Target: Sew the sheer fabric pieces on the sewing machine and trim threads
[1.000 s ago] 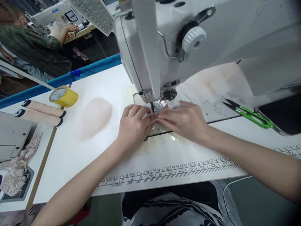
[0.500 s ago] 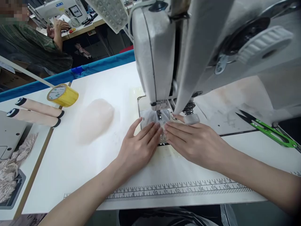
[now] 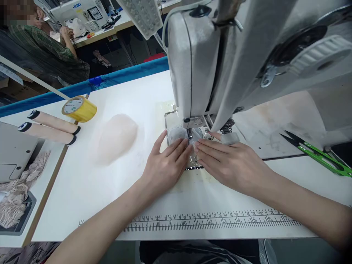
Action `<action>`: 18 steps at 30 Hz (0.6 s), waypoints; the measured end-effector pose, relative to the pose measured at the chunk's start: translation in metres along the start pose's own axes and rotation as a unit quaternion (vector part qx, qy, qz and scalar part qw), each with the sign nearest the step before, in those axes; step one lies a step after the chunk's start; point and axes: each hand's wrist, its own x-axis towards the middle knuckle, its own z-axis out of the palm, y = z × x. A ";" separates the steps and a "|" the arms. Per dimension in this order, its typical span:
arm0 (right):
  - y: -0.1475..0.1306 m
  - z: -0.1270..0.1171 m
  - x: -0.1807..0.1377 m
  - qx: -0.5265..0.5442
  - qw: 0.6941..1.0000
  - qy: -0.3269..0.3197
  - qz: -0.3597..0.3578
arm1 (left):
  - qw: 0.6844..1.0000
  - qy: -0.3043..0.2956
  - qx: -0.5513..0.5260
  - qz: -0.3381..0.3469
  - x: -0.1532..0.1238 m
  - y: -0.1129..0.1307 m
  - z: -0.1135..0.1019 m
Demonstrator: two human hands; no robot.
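Under the needle of the sewing machine (image 3: 189,69) lies a small piece of sheer, whitish fabric (image 3: 176,134), mostly covered by my fingers. My left hand (image 3: 167,163) rests on it with fingers stretched flat and the thumb apart, just left of the presser foot (image 3: 189,134). From the right, my right hand (image 3: 228,161) lies flat with its fingers extended side by side, the fingertips close to the foot. Neither hand visibly pinches anything. A loose piece of thin beige mesh (image 3: 118,137) lies on the table to the left.
Green thread snips (image 3: 316,154) lie at the right. Left are a yellow tape roll (image 3: 82,110), two thread spools (image 3: 48,132) and lace (image 3: 13,205) in a grey tray (image 3: 23,223). A printed ruler (image 3: 209,222) runs along the front edge. Another person (image 3: 44,47) sews beyond.
The whole view has shifted slightly, so the table and machine appear farther right. My hands keep nearly the same flat pose beside the presser foot. The other person's hands have moved apart.
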 end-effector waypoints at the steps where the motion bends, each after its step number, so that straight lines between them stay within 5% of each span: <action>1: 0.001 0.000 0.001 -0.002 1.000 -0.003 0.001 | 1.000 0.001 0.001 -0.002 0.001 -0.001 0.001; 18: 0.005 0.000 0.001 -0.004 0.999 -0.010 0.032 | 0.999 0.011 0.029 0.020 -0.005 0.010 -0.008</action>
